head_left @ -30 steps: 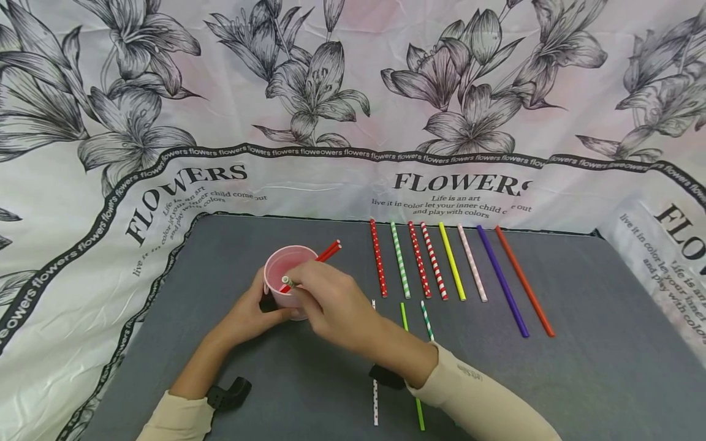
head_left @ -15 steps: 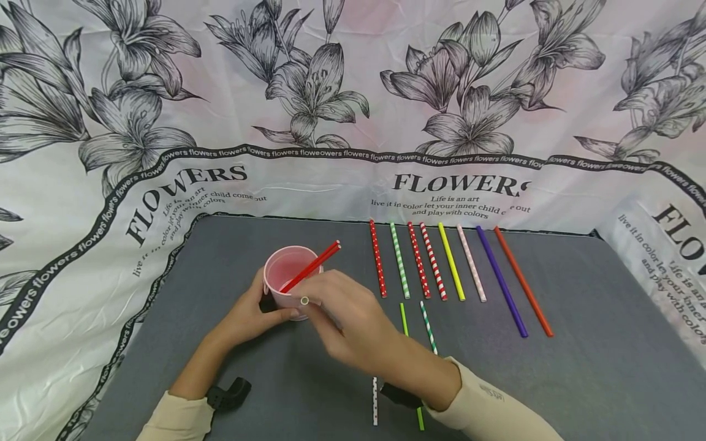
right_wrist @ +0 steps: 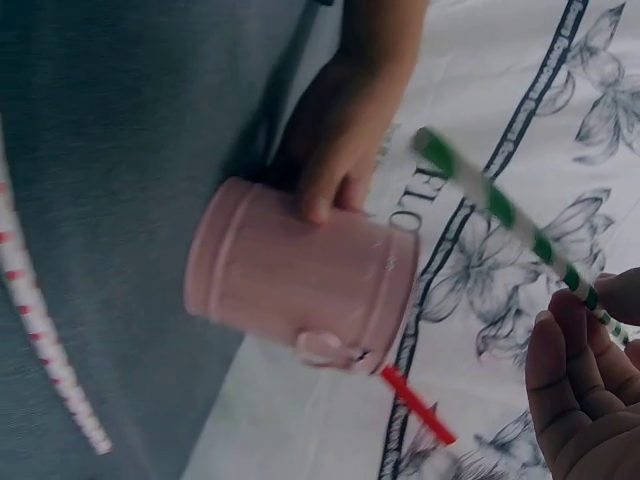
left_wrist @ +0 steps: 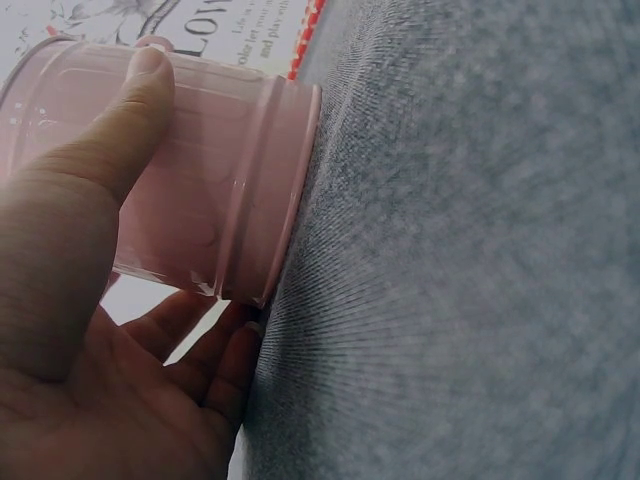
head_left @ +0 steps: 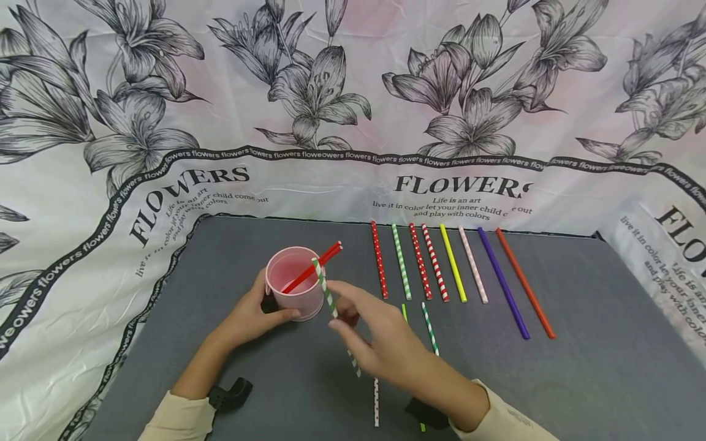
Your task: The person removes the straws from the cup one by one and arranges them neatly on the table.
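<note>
My left hand grips a small pink bucket standing upright on the grey table; the left wrist view shows the thumb across its side. Two red straws lean inside the bucket, their ends sticking out over the rim. Just right of the bucket, my right hand pinches a green-and-white striped straw between thumb and fingers. That straw is held in the air, tilted, its upper end near the bucket's rim in the head view. Part of its length is hidden behind the fingers.
A row of paper and plastic straws, among them a yellow straw, a purple straw and an orange straw, lies at the back right. Nearer, a white dotted straw and a green striped straw lie beside my right arm.
My right hand has moved right and back from the bucket's mouth. The striped straw, earlier seen nearly end-on, now shows along its length. My left hand and the bucket stay put.
</note>
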Demonstrator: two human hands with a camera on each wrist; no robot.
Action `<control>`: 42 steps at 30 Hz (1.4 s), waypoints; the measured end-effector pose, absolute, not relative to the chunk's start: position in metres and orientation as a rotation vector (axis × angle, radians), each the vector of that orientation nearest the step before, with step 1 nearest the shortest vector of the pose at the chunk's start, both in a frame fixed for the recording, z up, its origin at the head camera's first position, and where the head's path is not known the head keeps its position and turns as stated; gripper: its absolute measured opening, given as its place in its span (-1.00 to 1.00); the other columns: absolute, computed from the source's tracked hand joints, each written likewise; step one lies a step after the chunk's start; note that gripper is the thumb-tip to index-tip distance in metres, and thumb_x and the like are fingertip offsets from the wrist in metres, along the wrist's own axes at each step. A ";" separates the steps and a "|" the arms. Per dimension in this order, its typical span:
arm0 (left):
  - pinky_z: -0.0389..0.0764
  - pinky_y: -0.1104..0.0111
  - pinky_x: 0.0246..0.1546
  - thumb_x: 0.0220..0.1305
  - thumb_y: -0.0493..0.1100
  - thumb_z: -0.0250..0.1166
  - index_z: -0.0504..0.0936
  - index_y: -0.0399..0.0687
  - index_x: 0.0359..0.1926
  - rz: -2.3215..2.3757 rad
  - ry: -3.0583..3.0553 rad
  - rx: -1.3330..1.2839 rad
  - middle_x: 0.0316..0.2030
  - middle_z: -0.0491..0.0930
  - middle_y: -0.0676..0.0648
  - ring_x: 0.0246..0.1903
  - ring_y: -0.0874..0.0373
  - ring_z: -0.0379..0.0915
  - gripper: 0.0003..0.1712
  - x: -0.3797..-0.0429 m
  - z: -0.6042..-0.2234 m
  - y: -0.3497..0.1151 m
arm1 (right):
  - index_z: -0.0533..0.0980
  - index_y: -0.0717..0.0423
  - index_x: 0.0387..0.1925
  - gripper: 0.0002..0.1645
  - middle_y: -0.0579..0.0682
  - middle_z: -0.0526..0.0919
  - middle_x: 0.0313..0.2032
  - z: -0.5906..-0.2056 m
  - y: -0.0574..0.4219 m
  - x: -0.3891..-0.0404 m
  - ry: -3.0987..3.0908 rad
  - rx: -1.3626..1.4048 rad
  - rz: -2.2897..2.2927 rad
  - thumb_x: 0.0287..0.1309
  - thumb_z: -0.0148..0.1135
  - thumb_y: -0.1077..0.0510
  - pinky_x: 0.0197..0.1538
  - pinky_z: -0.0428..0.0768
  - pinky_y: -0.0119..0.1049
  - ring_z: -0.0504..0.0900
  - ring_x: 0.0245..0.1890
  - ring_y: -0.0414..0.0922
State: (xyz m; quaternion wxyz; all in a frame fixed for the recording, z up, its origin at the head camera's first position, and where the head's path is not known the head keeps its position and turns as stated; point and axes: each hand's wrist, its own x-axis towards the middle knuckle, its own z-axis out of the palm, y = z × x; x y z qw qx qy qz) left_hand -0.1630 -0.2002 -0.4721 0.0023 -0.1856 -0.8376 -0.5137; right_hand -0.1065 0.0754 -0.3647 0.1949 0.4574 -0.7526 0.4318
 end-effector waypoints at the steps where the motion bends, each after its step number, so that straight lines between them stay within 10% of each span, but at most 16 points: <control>1: 0.34 -0.16 0.23 0.03 -0.08 0.59 0.07 0.06 0.47 -1.615 -2.631 -0.579 0.30 0.36 -0.09 0.23 -0.04 0.31 0.11 -0.163 -0.472 -0.200 | 0.35 0.27 0.30 -0.23 -0.04 0.57 -0.30 -0.367 0.079 -0.107 -2.112 1.271 1.218 0.04 0.40 0.49 -0.18 0.59 -0.46 0.59 -0.34 -0.21; 11: 0.31 -0.14 0.25 0.04 -0.11 0.58 0.06 0.12 0.49 -1.670 -2.591 -0.620 0.32 0.35 -0.04 0.26 0.00 0.28 0.12 -0.165 -0.474 -0.201 | 0.53 0.18 0.13 -0.62 -0.09 0.54 -0.32 -0.391 0.114 -0.104 -2.167 1.186 1.209 0.30 0.30 0.29 -0.25 0.57 -0.48 0.52 -0.38 -0.24; 42: 0.38 -0.11 0.20 0.06 -0.11 0.57 0.06 0.17 0.49 -1.680 -2.604 -0.615 0.32 0.34 -0.02 0.24 0.01 0.29 0.11 -0.165 -0.474 -0.202 | 0.57 -0.04 -0.43 -0.79 -0.32 0.42 -0.53 -0.419 0.226 -0.111 -2.974 0.792 0.794 0.10 0.41 0.32 -0.49 0.41 -0.36 0.36 -0.53 -0.37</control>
